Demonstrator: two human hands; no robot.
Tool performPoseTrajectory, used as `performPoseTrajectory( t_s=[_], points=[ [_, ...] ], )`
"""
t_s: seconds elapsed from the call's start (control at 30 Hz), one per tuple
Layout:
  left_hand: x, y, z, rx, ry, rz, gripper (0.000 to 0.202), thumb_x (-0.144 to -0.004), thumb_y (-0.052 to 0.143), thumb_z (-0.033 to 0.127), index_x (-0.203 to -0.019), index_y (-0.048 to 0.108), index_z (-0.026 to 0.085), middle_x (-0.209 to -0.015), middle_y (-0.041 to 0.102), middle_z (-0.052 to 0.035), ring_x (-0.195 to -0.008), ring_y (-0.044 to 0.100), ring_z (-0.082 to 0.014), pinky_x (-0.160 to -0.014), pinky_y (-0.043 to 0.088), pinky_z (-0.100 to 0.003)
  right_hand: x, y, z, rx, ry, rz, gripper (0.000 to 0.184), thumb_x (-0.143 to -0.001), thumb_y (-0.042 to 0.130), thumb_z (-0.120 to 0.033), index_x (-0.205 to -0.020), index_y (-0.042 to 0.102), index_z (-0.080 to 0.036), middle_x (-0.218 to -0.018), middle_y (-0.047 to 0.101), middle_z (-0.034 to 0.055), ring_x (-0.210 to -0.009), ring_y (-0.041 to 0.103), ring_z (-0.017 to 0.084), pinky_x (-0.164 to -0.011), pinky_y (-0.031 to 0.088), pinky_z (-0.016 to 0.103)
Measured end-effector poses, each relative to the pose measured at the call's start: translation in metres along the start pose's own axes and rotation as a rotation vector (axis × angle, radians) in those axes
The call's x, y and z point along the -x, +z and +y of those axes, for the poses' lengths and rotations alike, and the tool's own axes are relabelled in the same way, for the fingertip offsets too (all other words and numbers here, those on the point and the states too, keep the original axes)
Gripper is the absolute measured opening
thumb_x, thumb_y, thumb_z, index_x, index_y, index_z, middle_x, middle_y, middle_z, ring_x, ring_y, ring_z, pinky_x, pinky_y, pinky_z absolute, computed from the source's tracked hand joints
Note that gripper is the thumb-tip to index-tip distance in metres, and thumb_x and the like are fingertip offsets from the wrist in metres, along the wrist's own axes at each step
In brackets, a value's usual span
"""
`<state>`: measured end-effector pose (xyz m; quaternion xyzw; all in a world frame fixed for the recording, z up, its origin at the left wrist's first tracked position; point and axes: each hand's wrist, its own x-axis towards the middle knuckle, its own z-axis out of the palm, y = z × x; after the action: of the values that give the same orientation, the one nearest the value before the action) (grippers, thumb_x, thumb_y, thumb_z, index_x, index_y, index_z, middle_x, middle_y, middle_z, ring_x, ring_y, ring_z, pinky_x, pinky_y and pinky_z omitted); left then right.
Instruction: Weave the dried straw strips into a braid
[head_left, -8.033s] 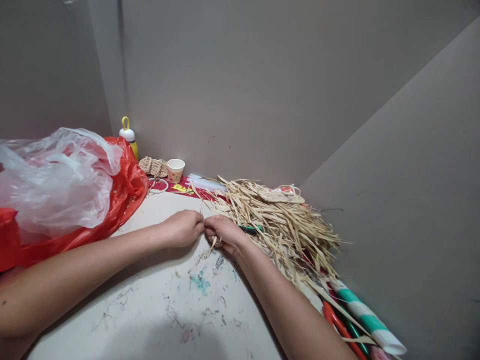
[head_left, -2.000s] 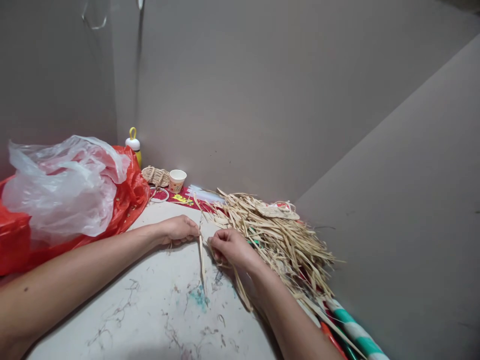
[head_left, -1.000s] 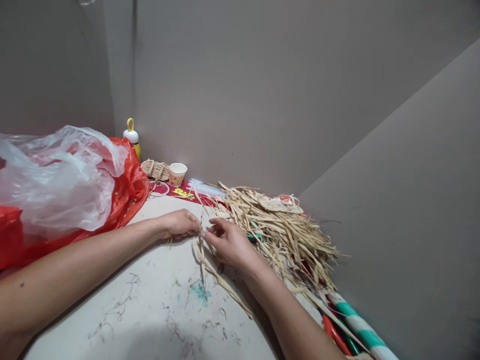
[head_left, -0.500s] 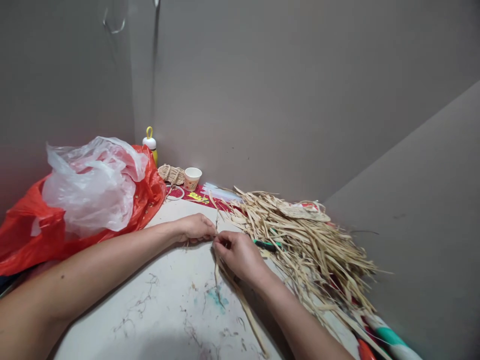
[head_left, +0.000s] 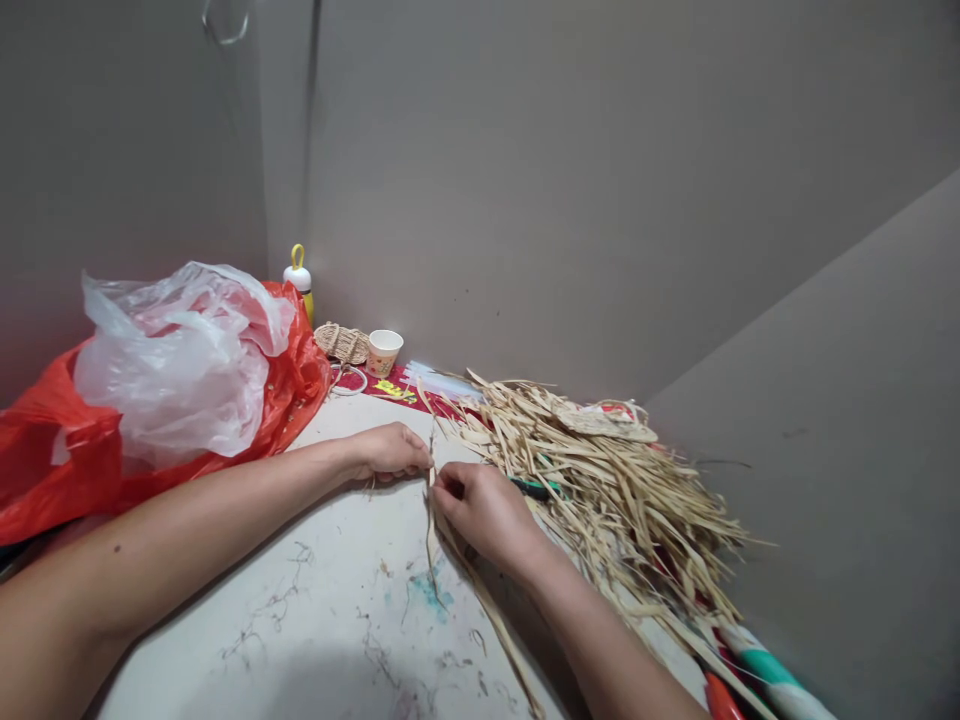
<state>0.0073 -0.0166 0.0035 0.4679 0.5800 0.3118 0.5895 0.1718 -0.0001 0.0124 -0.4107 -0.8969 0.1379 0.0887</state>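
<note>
Pinching at least two straw strips [head_left: 495, 618], the two hands [head_left: 391, 450] [head_left: 491, 512] nearly touch beside one straw heap [head_left: 622, 475].

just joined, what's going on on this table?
A person is handling straw-like strands over the white tabletop. The left hand pinches a thin strand that hangs downward. The right hand is curled close beside it; a long pale strip runs out from under it toward the near edge, though its grip is partly hidden. A heap of dry strips lies to the right, and crumpled plastic bags sit at left.
</note>
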Motion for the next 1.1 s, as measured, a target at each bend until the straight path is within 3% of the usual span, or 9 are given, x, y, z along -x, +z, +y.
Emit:
performPoseTrajectory(
  t_s=[0.13,0.3,0.43,0.5,0.73,0.97,1.1],
  points=[
    [-0.001,0.0,-0.001,0.009,-0.007,0.004,0.024,-0.064,0.064,0.035,-0.058,0.049,0.017,-0.041,0.031,0.0099,-0.034,0.021,-0.003,-0.036,0.012,-0.021,-0.001,-0.014,0.012,-0.065,0.017,0.034,0.023,-0.077,0.05,-0.027,-0.056,0.057,-0.019,-0.055,0.058,0.0007,-0.051,0.046,0.013,-0.049,0.026,0.024],
    [0.001,0.0,0.001,-0.015,0.011,-0.011,0.023,-0.066,0.062,0.033,-0.056,0.048,0.017,-0.041,0.033,0.0093,-0.033,0.022,-0.0035,-0.035,0.012,-0.022,0.008,-0.018,-0.001,-0.031,0.002,-0.068,0.03,-0.074,0.058,-0.046,-0.059,0.061,-0.019,-0.054,0.059,0.0008,-0.05,0.045,0.013,-0.048,0.025,0.024],
    [0.001,-0.001,-0.001,-0.018,0.004,0.0,0.022,-0.066,0.062,0.033,-0.057,0.049,0.017,-0.041,0.035,0.0091,-0.032,0.022,-0.0036,-0.035,0.012,-0.022,0.011,-0.009,-0.007,0.021,-0.076,-0.08,0.014,-0.074,0.057,-0.028,-0.064,0.063,-0.02,-0.062,0.063,0.0014,-0.054,0.048,0.013,-0.051,0.025,0.023],
    [-0.001,0.0,-0.002,-0.018,0.003,0.009,0.02,-0.066,0.061,0.033,-0.059,0.051,0.017,-0.042,0.035,0.0092,-0.033,0.023,-0.0036,-0.035,0.012,-0.022,0.008,-0.008,-0.002,-0.035,-0.101,-0.096,0.015,-0.075,0.051,-0.021,-0.064,0.061,-0.019,-0.061,0.062,0.0008,-0.055,0.048,0.012,-0.052,0.027,0.023],
    [-0.002,0.0,-0.003,-0.035,-0.004,0.021,0.02,-0.069,0.061,0.033,-0.06,0.052,0.017,-0.042,0.036,0.0093,-0.033,0.022,-0.0033,-0.035,0.012,-0.022,-0.006,-0.02,0.028,-0.317,-0.015,-0.056,0.022,-0.077,0.048,-0.029,-0.058,0.051,-0.017,-0.054,0.049,-0.0018,-0.052,0.042,0.011,-0.049,0.03,0.022],
    [0.0,0.0,-0.001,-0.032,0.004,0.006,0.019,-0.068,0.061,0.032,-0.061,0.053,0.017,-0.042,0.036,0.009,-0.033,0.023,-0.0037,-0.035,0.012,-0.022,-0.002,-0.02,0.021,-0.043,0.034,-0.01,0.04,-0.083,0.046,-0.044,-0.054,0.051,-0.018,-0.05,0.048,-0.0003,-0.048,0.037,0.012,-0.047,0.023,0.024],
    [0.0,0.0,-0.002,-0.035,0.003,0.002,0.019,-0.068,0.06,0.03,-0.058,0.051,0.017,-0.04,0.034,0.0088,-0.032,0.022,-0.0041,-0.035,0.012,-0.022,0.003,-0.021,0.008,0.039,0.049,-0.059,0.031,-0.077,0.056,-0.044,-0.059,0.061,-0.019,-0.055,0.058,0.0021,-0.049,0.042,0.012,-0.049,0.024,0.025]
  ],
)
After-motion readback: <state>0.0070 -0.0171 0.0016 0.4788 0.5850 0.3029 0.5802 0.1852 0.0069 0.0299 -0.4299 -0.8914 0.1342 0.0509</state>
